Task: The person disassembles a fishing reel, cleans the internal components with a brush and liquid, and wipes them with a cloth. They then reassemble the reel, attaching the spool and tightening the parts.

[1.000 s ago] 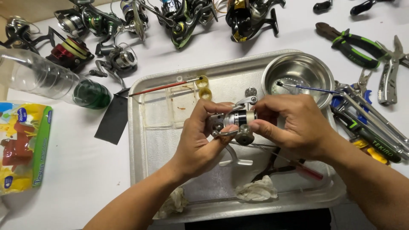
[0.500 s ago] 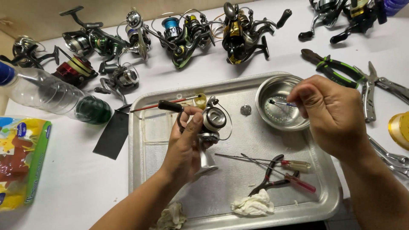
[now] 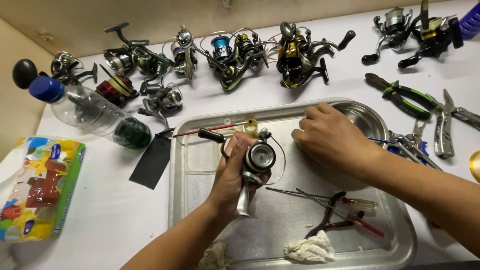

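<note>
While left hand (image 3: 231, 176) grips reel (image 3: 259, 157), right hand (image 3: 327, 134) flat

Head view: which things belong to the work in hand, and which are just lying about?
In use:
- silver fishing reel, gripped by the left hand
- metal tray under both hands
- steel bowl, partly covered by the right hand

Lying about:
- row of other reels
- green-handled pliers
- plastic bottle
- tissue pack
- screwdrivers and crumpled rag on the tray
</note>
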